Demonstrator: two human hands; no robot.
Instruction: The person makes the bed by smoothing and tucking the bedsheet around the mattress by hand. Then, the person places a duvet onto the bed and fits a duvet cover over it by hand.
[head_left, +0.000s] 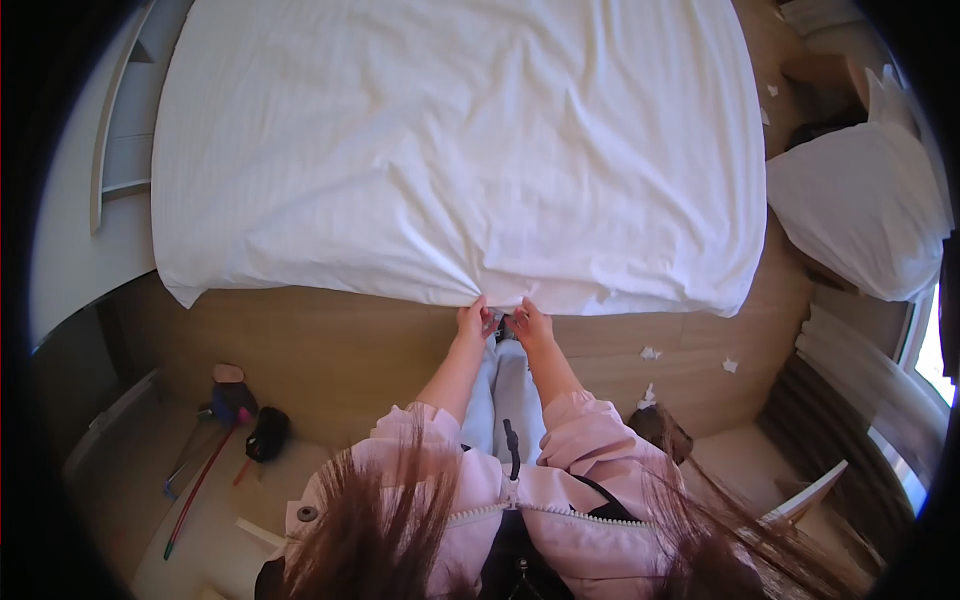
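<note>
Left hand [475,317]: pinches white sheet [440,150] at near edge
Right hand [531,320]: likewise, just beside
Floor [600,365], right: paper scraps [651,353]

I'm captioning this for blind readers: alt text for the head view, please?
Left hand and right hand, close together, pinch the near edge of a broad, wrinkled white cloth, seen from above. White scraps lie on the wood-toned floor; a bulky white bundle sits at the right.

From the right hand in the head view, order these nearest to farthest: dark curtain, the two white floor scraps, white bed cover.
From the right hand:
1. White bed cover: its near edge is pinched in the fingers.
2. Left-hand scrap: on the floor, to the right.
3. Right-hand scrap: farther right.
4. Dark curtain: far right, near the window.
</note>
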